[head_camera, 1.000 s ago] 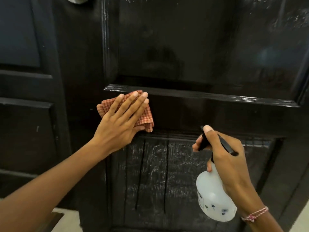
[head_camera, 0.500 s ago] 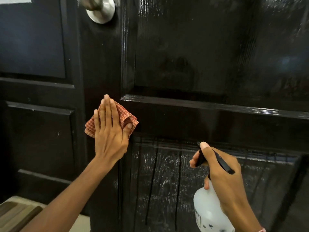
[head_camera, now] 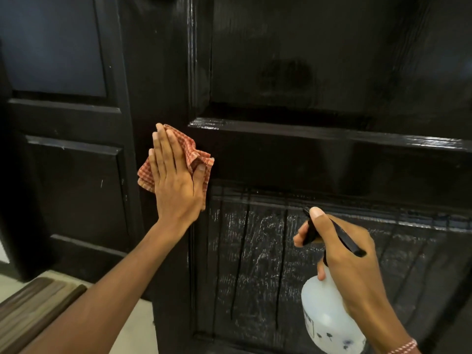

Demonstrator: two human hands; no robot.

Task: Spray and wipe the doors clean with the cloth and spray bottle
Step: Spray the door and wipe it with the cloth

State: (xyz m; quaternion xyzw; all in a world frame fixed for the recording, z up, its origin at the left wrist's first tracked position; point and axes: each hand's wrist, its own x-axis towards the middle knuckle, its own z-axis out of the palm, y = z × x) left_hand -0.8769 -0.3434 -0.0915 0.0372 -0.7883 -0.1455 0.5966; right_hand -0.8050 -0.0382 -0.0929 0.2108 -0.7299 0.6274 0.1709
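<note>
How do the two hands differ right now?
The left hand lies flat with straight fingers, pressing the checked cloth against the door; the right hand is curled round the spray bottle. The left hand is higher, at cross-rail level; the right hand is lower, in front of the streaked lower panel. Both are bare.

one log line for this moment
step: wipe | left hand: flat, presses cloth on door | right hand: holds spray bottle | lower panel: wet streaks
</note>
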